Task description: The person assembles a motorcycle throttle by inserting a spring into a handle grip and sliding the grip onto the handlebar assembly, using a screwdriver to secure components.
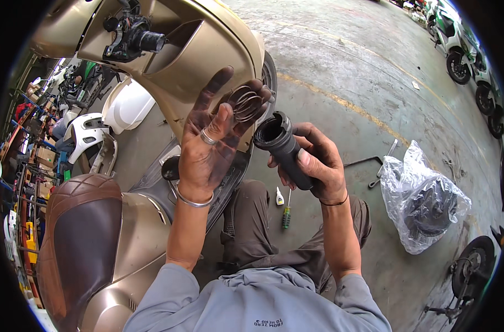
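the fingers (255, 84) of your left hand (208, 149) are bent around the loose loops of a coil spring (245, 104), with your ringed thumb across the palm toward it and your index finger stretched up and clear; the palm is turned to your face and smudged dark, as are the fingertips; your right hand (329, 171) is closed around a black handlebar grip (288, 152), thumb along the near side, fingers wrapped behind; you have the grip tilted, its notched, hollow end up and toward your left hand, its other end down by your right palm; the spring is just above and to the left of that open end, the two apart; both are in the air in front of you, above your bent knees, in brown trousers (252, 221); you wear a silver bangle (195, 203) on the left wrist and a dark cord (335, 203) on the right.

on the floor (318, 72) between your knees lie a small white-and-yellow bottle (279, 197) and a green-handled screwdriver (286, 217), side by side; to your right a clear plastic bag (409, 177) holds something black, too veiled to name, with a bent black rod (365, 161) near it; on your left stands a gold scooter (224, 47) with a brown quilted seat (86, 191); white body panels (127, 105) lie beyond it, and more scooters (456, 61) are parked at the far right.
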Available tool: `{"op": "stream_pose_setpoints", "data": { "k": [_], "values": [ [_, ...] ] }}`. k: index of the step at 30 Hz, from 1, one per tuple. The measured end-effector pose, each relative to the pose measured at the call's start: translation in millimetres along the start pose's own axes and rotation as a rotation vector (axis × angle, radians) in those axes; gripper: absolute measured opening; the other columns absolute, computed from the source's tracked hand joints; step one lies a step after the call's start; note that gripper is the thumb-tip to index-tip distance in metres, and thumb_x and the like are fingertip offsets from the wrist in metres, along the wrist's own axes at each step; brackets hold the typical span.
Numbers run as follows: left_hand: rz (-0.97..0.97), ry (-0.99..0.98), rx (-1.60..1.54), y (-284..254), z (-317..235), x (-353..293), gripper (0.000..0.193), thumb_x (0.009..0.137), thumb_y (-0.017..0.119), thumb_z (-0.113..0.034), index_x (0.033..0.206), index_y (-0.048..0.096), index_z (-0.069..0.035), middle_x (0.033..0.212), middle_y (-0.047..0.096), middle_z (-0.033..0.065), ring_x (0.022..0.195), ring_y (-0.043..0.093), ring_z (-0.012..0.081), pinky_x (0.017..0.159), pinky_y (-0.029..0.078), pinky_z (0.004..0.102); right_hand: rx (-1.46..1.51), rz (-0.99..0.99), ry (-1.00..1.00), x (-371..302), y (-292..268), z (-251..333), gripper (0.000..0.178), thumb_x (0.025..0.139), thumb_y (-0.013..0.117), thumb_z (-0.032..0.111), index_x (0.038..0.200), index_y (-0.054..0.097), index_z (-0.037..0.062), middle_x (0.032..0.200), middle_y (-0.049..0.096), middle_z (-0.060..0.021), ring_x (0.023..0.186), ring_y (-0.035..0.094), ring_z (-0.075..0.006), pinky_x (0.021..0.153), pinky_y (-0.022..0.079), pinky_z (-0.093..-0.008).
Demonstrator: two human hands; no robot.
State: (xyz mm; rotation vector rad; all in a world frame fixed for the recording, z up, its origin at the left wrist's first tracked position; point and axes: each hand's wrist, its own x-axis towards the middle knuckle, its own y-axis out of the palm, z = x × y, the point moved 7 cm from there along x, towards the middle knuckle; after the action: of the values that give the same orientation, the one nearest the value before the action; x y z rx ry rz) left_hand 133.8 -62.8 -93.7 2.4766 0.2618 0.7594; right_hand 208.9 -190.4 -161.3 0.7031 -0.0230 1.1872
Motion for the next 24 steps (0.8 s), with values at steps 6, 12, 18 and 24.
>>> {"op": "stream_pose_setpoints", "data": {
  "k": [6,12,18,24],
  "values": [
    [-0.099,-0.035,0.181,-26,7,-5,0.051,0.093,0.063,-0.001,0.140,0.043,-0.003,0.122,0.062,0.0092,0.114,0.058,0.0146,0.100,0.048,0.0275,-0.113,-0.171,0.015,-2,-16,-3,0.054,0.090,0.060,0.028,0.127,0.046,-0.0082,0.094,0.065,-0.0222,0.056,0.061,-0.0165,0.044,0.047,-0.0237],
    [-0.075,0.023,0.247,-42,9,-1,0.052,0.091,0.063,-0.001,0.140,0.045,-0.006,0.123,0.062,0.0107,0.118,0.056,0.0140,0.098,0.045,0.0241,-0.364,-0.247,0.029,3,-48,6,0.067,0.076,0.077,0.023,0.127,0.045,-0.0063,0.093,0.057,-0.0117,0.049,0.052,-0.0111,0.037,0.040,-0.0231],
    [-0.147,0.036,0.259,-68,28,-14,0.050,0.093,0.064,-0.005,0.139,0.044,-0.007,0.124,0.062,0.0093,0.119,0.055,0.0144,0.100,0.044,0.0272,-0.489,-0.364,0.050,3,-72,-7,0.059,0.078,0.076,0.021,0.124,0.052,-0.0065,0.092,0.057,-0.0099,0.055,0.053,-0.0103,0.041,0.040,-0.0231],
    [-0.255,0.004,0.318,-93,53,-41,0.048,0.096,0.059,-0.008,0.141,0.043,-0.008,0.130,0.058,0.0084,0.121,0.053,0.0142,0.101,0.043,0.0287,-0.462,-0.499,0.062,-21,-80,-32,0.053,0.085,0.068,0.026,0.125,0.055,-0.0072,0.081,0.059,-0.0084,0.049,0.051,-0.0104,0.039,0.036,-0.0237]
  ]
}}
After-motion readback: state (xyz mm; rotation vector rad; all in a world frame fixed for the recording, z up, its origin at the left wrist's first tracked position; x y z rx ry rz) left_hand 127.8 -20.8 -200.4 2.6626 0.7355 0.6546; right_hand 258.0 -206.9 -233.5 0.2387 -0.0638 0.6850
